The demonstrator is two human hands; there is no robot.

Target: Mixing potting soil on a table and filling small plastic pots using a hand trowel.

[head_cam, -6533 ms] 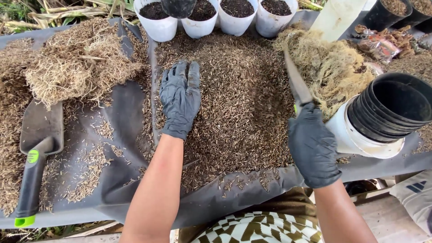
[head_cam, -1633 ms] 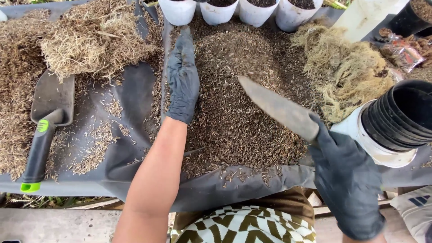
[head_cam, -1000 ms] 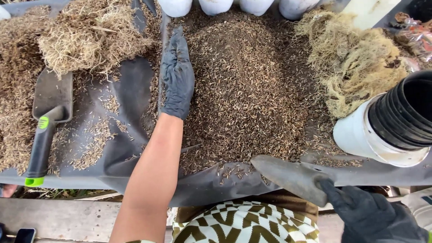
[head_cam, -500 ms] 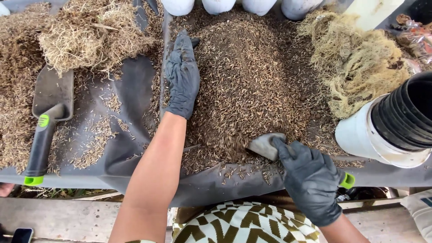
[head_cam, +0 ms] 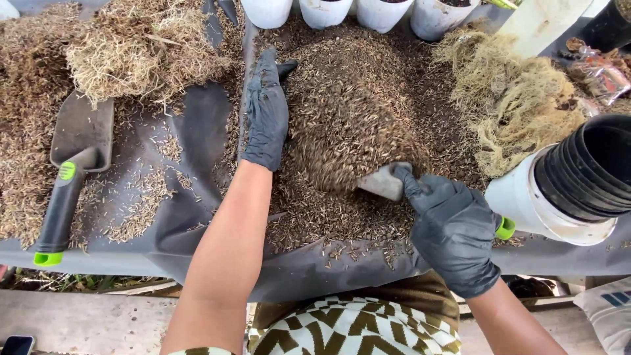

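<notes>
Trowel [head_cam: 384, 182] in right hand [head_cam: 452, 233], gloved fist clenched on the handle; grey blade dug into the near side of the husk mound [head_cam: 351, 115], green handle tip [head_cam: 505, 228] poking out behind the hand. Left hand [head_cam: 266, 108] flat and unclenched, palm down against the mound's left edge. Grey sheet [head_cam: 197, 138] underneath. Second scoop [head_cam: 69, 167] lies unused, far left. Stacked black pots [head_cam: 588, 171] just right of the right hand. White pots [head_cam: 325, 10] along the back.

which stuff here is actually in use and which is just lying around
In use: left hand flat against the husk mix pile; right hand pushing a grey trowel into it.

Lying about: spare scoop, dry straw heap, root clump, stacked black pots, white pots.
</notes>
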